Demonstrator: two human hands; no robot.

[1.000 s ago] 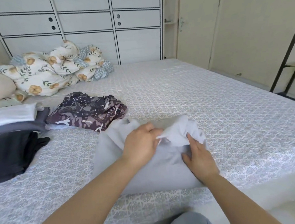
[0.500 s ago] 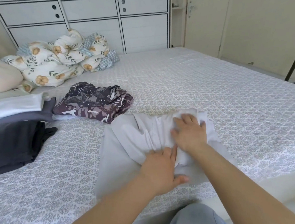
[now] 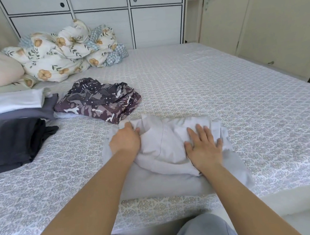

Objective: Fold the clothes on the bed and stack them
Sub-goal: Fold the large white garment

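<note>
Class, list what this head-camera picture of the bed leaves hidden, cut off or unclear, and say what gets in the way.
- Left hand, head view: fingertips buried in the pale grey garment, so its grip is unclear.
- The garment's type: bunched folds and the right hand pressing flat cover it.
- Folded stack: cut off by the left edge.
- Patterned garment: crumpled, type unclear.

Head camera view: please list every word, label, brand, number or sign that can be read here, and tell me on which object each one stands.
None: no readable text shows in this view.
Pale grey cotton garment under both hands: plain, no label showing.
Purple and white patterned garment: shapes and dots only, no letters.
White panelled wardrobe: round holes, no writing.
Floral quilt: flowers and leaves only.
</note>
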